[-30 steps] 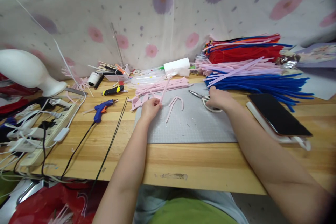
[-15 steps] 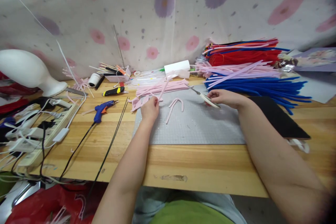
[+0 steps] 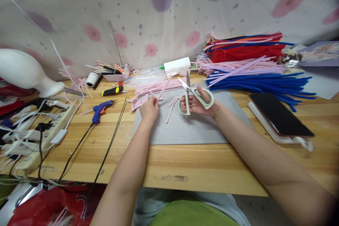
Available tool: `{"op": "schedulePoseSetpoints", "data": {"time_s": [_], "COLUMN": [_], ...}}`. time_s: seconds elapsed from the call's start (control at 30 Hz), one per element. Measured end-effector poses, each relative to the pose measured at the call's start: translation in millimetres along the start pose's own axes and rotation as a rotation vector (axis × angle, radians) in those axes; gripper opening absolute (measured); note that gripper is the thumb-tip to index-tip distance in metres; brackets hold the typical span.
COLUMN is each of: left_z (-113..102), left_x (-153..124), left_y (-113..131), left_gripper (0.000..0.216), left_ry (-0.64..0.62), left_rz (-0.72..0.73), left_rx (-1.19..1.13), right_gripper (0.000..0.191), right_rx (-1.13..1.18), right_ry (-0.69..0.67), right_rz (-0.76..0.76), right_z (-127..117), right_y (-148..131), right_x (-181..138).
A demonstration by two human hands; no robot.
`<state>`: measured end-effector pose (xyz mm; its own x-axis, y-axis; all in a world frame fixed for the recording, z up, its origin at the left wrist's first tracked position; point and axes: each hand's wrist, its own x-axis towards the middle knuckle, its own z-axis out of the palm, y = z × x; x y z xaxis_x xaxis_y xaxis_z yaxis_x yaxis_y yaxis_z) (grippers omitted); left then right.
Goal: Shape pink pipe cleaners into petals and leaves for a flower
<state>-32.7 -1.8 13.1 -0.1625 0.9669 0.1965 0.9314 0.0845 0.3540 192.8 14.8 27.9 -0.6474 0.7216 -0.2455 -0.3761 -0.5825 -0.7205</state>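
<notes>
My left hand (image 3: 149, 108) pinches a pink pipe cleaner (image 3: 162, 90) that slants up and away over the grey cutting mat (image 3: 185, 130). My right hand (image 3: 197, 104) grips pale green-handled scissors (image 3: 192, 93), fingers through the loops, blades parted and pointing away, just right of the pipe cleaner. A bent pink piece (image 3: 172, 107) lies on the mat between both hands. Folded pink pieces (image 3: 136, 103) rest at the mat's far-left corner.
Stacks of pink, blue and red pipe cleaners (image 3: 254, 69) fill the back right. A dark phone (image 3: 280, 114) lies at right. A blue glue gun (image 3: 100, 107), a yellow-black utility knife (image 3: 112, 91), a power strip (image 3: 34, 130) and a white foam head (image 3: 25, 72) are at left.
My right hand picked the scissors up off the mat, brought them leftward toward the pipe cleaner and opened the blades. My left hand stayed put with the pipe cleaner.
</notes>
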Motion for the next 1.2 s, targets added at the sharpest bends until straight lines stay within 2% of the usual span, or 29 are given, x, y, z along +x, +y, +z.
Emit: {"op": "schedulePoseSetpoints", "data": {"time_s": [0.17,0.37,0.63,0.87,1.03,1.2], "left_z": [1,0,4,5,8,9], "left_x": [-1,-4,-6,-8,-14,-15], "left_y": [0,7,10,16,22,24], "left_gripper": [0.012,0.012,0.013,0.016,0.019,0.023], "left_ry": [0.000,0.005,0.023,-0.088,-0.041,-0.028], "left_rz": [0.008,0.018,0.114,0.245,0.347,0.365], "left_rx": [-0.087,-0.095,-0.037,-0.036,-0.044,-0.032], "right_gripper": [0.074,0.076,0.077,0.074,0.074,0.074], "right_rx": [-0.065,-0.122,-0.057,0.058,0.127,0.130], "right_ry": [-0.226,-0.344,-0.275,-0.090,-0.162,-0.223], "right_rz": [0.175,0.231,0.206,-0.075,-0.093,-0.099], "right_z": [5,1,-1,-4,-1,-2], "right_y": [9,17,15,3,11,10], "right_x": [0,5,8,5,9,9]}}
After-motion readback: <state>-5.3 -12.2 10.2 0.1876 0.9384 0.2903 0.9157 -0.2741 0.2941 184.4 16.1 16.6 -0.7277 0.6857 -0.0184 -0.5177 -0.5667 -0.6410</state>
